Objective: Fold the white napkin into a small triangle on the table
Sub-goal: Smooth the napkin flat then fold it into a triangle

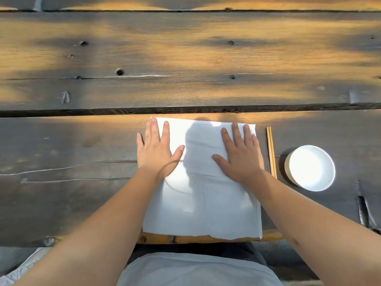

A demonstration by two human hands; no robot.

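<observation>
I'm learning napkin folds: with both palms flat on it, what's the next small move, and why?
Probably pinch a far corner with the right hand and bring it diagonally to the opposite near corner. The white napkin lies open and square, the left hand also flat on it; no diagonal fold shows.

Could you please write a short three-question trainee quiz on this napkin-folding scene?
1. True or false: the white napkin is already folded into a triangle.
2. What lies between the napkin and the white bowl?
3. The left hand and right hand rest: A) flat, fingers spread, near the napkin's far corners; B) pinching its near edge; C) off the wooden table.

Key: 1. False, it lies open and roughly square. 2. A pair of chopsticks. 3. A.
</observation>
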